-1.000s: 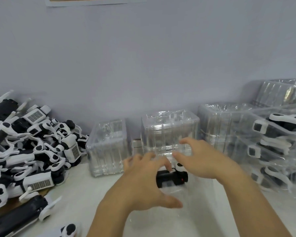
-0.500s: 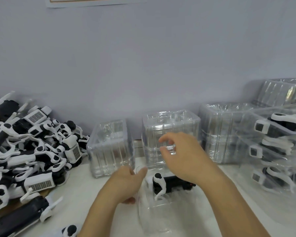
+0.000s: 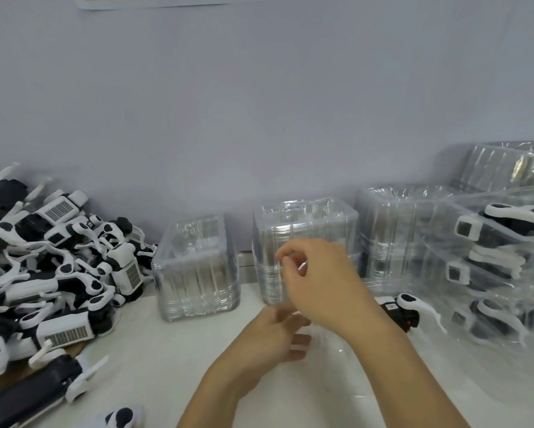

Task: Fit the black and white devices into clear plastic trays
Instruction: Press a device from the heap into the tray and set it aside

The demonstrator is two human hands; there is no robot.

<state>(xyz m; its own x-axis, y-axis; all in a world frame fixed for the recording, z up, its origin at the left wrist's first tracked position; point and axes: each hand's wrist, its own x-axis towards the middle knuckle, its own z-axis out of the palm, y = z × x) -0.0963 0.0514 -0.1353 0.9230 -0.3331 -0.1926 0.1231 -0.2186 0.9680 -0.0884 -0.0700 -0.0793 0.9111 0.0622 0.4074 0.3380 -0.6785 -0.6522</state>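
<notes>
Your right hand is reaching up to the middle stack of clear trays, with finger and thumb nearly pinched, but I cannot tell if they hold a tray edge. Your left hand has loose fingers resting on a clear tray on the table. One black and white device lies just to its right. These trays nest tight, so two may lift up together.

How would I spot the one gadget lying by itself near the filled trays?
Look to the stack of filled trays on the right. Just left of its foot, one black and white device lies on the table, beside the right hand. It alone sits outside any tray.
</notes>
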